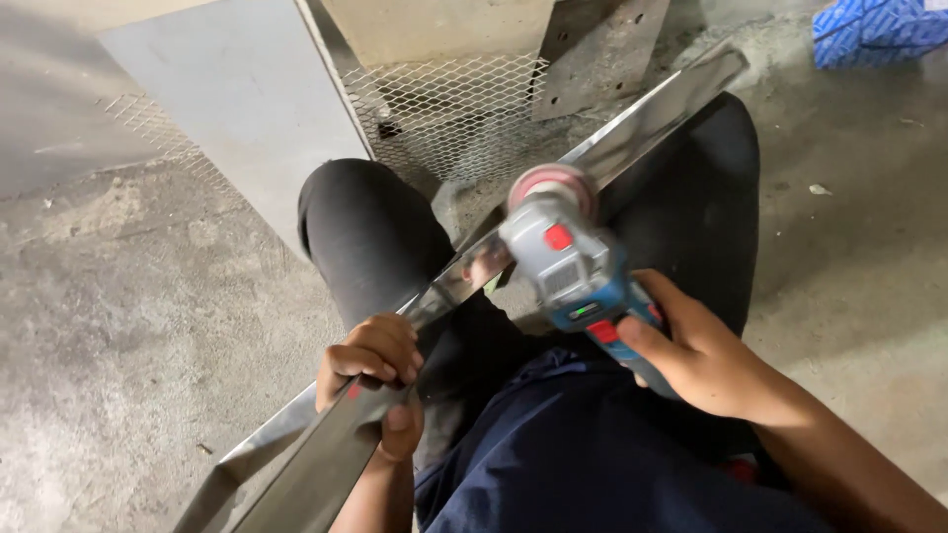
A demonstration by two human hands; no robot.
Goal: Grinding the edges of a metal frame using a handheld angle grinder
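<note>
A long shiny metal angle bar runs diagonally from the bottom left to the upper right, resting across my knees. My left hand is wrapped around its lower part. My right hand grips the body of a grey and blue angle grinder with red buttons. The grinder's round pinkish disc sits against the bar near its middle. I am squatting, with black trousers and a dark blue shirt in view below the tool.
A grey metal panel leans at the upper left, with expanded metal mesh behind my knees. A drilled steel plate stands at the top. A blue patterned sack lies at the top right. Rough concrete floor surrounds me.
</note>
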